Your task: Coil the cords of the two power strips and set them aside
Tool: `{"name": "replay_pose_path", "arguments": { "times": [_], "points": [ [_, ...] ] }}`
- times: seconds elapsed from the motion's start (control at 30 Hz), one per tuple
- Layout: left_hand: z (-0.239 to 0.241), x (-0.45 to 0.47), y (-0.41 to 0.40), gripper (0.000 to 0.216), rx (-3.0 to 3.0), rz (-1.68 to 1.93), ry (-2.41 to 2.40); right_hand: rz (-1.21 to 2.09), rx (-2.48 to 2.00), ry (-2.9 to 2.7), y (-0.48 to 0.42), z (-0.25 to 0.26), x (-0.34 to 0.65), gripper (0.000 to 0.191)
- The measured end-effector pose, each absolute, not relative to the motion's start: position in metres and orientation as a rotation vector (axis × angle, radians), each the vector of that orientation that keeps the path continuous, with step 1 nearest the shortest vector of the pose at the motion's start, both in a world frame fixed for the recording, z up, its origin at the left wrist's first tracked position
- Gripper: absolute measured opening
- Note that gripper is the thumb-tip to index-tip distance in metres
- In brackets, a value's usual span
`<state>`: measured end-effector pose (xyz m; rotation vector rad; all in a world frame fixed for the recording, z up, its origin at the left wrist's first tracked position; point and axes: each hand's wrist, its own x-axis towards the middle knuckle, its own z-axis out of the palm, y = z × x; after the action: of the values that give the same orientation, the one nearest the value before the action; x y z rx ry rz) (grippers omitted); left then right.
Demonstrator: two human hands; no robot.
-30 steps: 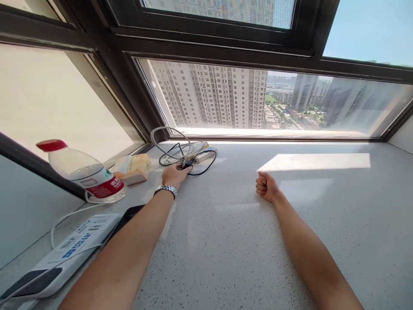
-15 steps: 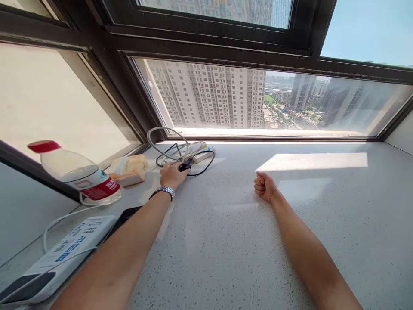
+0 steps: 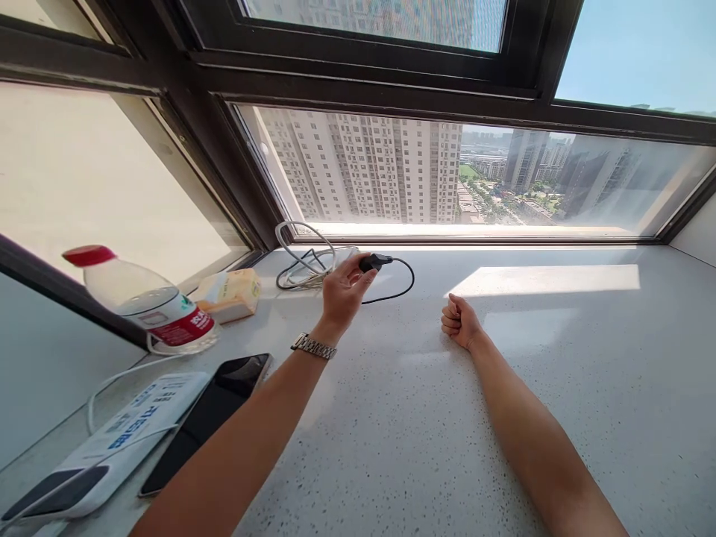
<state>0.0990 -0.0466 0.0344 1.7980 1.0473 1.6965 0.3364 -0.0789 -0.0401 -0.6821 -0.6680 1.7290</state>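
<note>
My left hand (image 3: 344, 292), with a metal watch (image 3: 313, 345) on its wrist, grips a black plug (image 3: 374, 262) between thumb and fingers above the sill. A thin black cord (image 3: 412, 277) loops from the plug's right end and back beneath the hand. Behind and left of that hand lies a tangle of white and dark cables (image 3: 302, 272); the hand hides most of the power strip there. My right hand (image 3: 459, 322) rests as a closed fist on the speckled sill (image 3: 391, 418), with nothing showing in it.
Along the left side are a red-capped plastic bottle (image 3: 151, 302), a tissue pack (image 3: 229, 293), a white box-like device (image 3: 134, 429) with cables, and a black phone (image 3: 218, 410). A dark window frame (image 3: 363, 82) borders the back of the sill.
My left hand has lifted the black plug away from the power strip and moved it to the right, drawing its cord along. The phone is more exposed. My right fist stays put.
</note>
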Motion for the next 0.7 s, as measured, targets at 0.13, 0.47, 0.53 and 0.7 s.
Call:
{"name": "replay_pose_path", "arguments": {
  "times": [0.13, 0.47, 0.53, 0.7],
  "points": [
    [0.033, 0.135, -0.087, 0.043, 1.857, 1.446, 0.803, 1.696, -0.658, -0.741, -0.078, -0.042, 0.333, 0.040],
    [0.024, 0.159, -0.090, 0.034, 2.000, 1.194, 0.846, 1.902, -0.549, -0.974, -0.084, -0.045, 0.329, 0.055],
    [0.026, 0.146, -0.078, 0.034, 2.009, 1.234, 0.959, 1.852, -0.616, -0.871, -0.084, -0.045, 0.328, 0.041],
    [0.024, 0.088, -0.043, 0.041, 1.439, 1.523, 1.791, 1.686, -0.640, -0.777, -0.084, -0.044, 0.327, 0.037]
  ]
}}
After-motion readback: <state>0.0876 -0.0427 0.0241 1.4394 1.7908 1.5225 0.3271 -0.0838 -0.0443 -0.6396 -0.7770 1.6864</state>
